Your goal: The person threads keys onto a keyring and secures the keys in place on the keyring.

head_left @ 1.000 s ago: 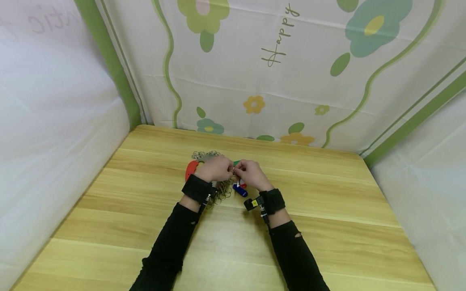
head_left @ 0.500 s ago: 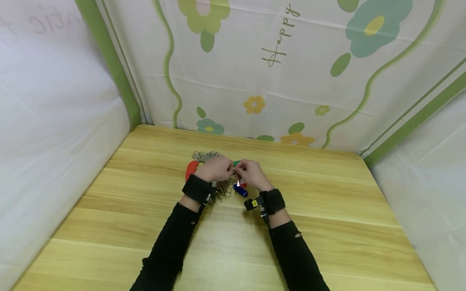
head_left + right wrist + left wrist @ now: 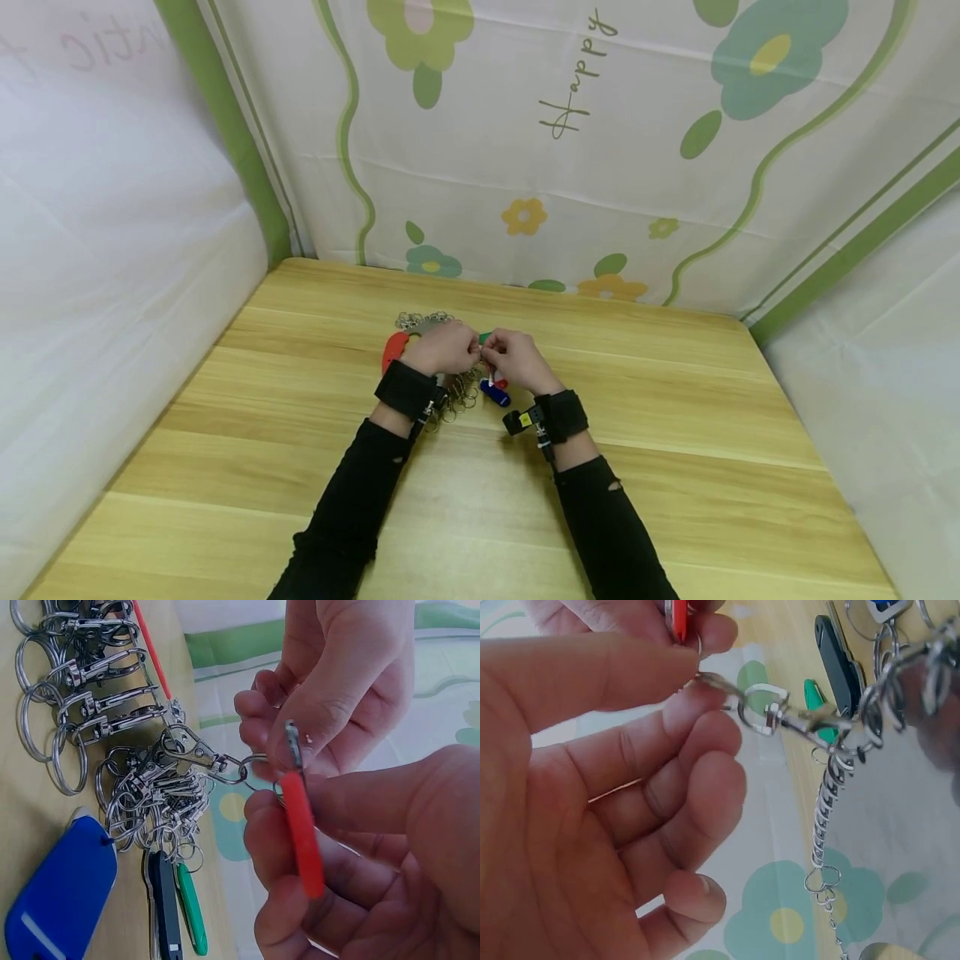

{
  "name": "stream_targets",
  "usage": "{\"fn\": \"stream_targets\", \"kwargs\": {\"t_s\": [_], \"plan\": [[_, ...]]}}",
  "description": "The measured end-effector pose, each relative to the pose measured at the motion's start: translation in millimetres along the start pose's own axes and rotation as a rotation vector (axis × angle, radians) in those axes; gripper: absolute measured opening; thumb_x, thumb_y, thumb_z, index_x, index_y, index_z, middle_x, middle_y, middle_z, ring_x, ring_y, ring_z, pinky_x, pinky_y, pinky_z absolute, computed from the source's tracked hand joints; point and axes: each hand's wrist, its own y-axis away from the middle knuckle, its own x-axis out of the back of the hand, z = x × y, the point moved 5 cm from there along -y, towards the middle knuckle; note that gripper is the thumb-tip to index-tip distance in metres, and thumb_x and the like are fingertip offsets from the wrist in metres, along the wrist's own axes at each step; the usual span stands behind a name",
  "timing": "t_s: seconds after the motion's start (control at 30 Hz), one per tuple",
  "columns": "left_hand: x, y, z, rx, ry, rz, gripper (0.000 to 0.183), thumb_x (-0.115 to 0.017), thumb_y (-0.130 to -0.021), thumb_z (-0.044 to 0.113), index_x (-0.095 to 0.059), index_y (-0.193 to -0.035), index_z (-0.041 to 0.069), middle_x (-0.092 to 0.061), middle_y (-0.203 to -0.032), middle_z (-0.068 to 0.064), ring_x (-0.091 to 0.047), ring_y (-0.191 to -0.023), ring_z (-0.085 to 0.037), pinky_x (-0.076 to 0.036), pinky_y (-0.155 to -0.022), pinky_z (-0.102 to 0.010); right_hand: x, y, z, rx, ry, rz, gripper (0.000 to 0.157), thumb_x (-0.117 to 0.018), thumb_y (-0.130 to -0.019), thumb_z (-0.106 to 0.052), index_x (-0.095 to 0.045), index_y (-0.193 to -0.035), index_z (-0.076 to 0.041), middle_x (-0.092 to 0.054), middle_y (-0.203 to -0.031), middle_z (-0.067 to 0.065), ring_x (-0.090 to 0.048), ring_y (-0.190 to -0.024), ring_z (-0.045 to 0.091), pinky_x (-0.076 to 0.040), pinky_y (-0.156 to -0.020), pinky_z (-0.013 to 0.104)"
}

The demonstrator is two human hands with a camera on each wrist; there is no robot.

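Note:
My left hand (image 3: 446,348) and right hand (image 3: 517,358) meet fingertip to fingertip over the table. In the left wrist view, the left thumb and index finger pinch a metal ring (image 3: 714,680) linked to a silver swivel clasp (image 3: 761,711). The right thumb and fingers hold a thin red-and-silver piece (image 3: 304,836) at that same ring, its exact kind unclear. The clasp hooks onto a crowded bunch of key-ring clasps (image 3: 94,705). From the bunch hang a blue tag-like piece (image 3: 64,892), a black-and-silver piece (image 3: 161,900) and a green piece (image 3: 193,907).
A large red piece (image 3: 393,346) lies left of the left hand, beside chains (image 3: 420,318). The wooden table (image 3: 712,417) meets a flowered white cloth wall (image 3: 465,142) behind. White cloth (image 3: 112,250) stands at the left side too.

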Motion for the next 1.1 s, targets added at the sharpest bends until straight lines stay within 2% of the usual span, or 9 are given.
{"fn": "stream_targets", "kwargs": {"t_s": [0.13, 0.33, 0.47, 0.57, 0.73, 0.87, 1.1], "plan": [[0.3, -0.4, 0.7, -0.033, -0.008, 0.012, 0.035, -0.052, -0.093, 0.011, -0.043, -0.060, 0.014, -0.030, -0.054, 0.002, -0.029, -0.047, -0.011, -0.029, -0.054, -0.025, 1.0, 0.2, 1.7, -0.010, -0.009, 0.021, 0.012, -0.052, -0.098, -0.013, -0.060, -0.092, -0.006, -0.064, -0.083, 0.021, -0.058, -0.056, 0.022, -0.044, -0.049, 0.029], [1.5, 0.2, 1.9, -0.068, -0.001, 0.009, 0.028, -0.054, -0.093, 0.008, -0.052, -0.065, 0.013, -0.039, -0.056, 0.002, -0.036, -0.049, -0.011, -0.032, -0.056, -0.025, 2.0, -1.1, 5.2, -0.039, -0.005, 0.037, 0.013, -0.051, -0.098, -0.013, -0.059, -0.093, -0.005, -0.064, -0.082, 0.022, -0.057, -0.054, 0.020, -0.042, -0.048, 0.028], [0.5, -0.2, 1.4, -0.057, 0.001, -0.004, 0.031, -0.053, -0.094, 0.009, -0.049, -0.064, 0.013, -0.037, -0.056, 0.002, -0.035, -0.049, -0.011, -0.035, -0.064, -0.027, 1.8, -1.3, 5.6, -0.042, 0.010, 0.033, 0.013, -0.052, -0.098, -0.014, -0.060, -0.093, -0.005, -0.065, -0.081, 0.020, -0.058, -0.054, 0.021, -0.043, -0.048, 0.028], [-0.4, -0.4, 0.8, -0.043, -0.001, -0.011, 0.031, -0.052, -0.094, 0.010, -0.048, -0.064, 0.013, -0.036, -0.056, 0.002, -0.034, -0.048, -0.011, -0.035, -0.065, -0.029, 1.3, -1.0, 4.3, -0.036, 0.024, 0.030, 0.012, -0.053, -0.098, -0.014, -0.061, -0.093, -0.005, -0.065, -0.081, 0.019, -0.058, -0.056, 0.021, -0.043, -0.048, 0.028], [-0.9, -1.2, 0.6, -0.030, -0.018, -0.005, 0.030, -0.051, -0.095, 0.009, -0.048, -0.065, 0.013, -0.036, -0.057, 0.001, -0.034, -0.049, -0.012, -0.031, -0.056, -0.026, 0.2, -0.3, 0.7, -0.017, 0.024, 0.010, 0.015, -0.052, -0.098, -0.014, -0.061, -0.095, -0.003, -0.065, -0.082, 0.020, -0.057, -0.055, 0.021, -0.045, -0.048, 0.029], [-1.2, -1.7, 1.1, -0.025, -0.031, 0.003, 0.032, -0.050, -0.096, 0.010, -0.047, -0.064, 0.013, -0.036, -0.056, 0.001, -0.033, -0.048, -0.012, -0.031, -0.057, -0.026, -0.2, 0.0, 1.3, -0.010, 0.013, 0.004, 0.016, -0.052, -0.099, -0.014, -0.061, -0.096, -0.001, -0.064, -0.082, 0.021, -0.056, -0.054, 0.020, -0.046, -0.048, 0.031], [0.8, 0.2, 2.1, -0.038, 0.001, 0.006, 0.035, -0.053, -0.095, 0.011, -0.046, -0.060, 0.014, -0.035, -0.054, 0.002, -0.034, -0.047, -0.012, -0.031, -0.054, -0.025, 0.7, 0.3, 3.3, -0.013, -0.005, 0.011, 0.016, -0.051, -0.099, -0.014, -0.060, -0.095, -0.002, -0.063, -0.081, 0.022, -0.057, -0.054, 0.021, -0.045, -0.049, 0.030]]}}
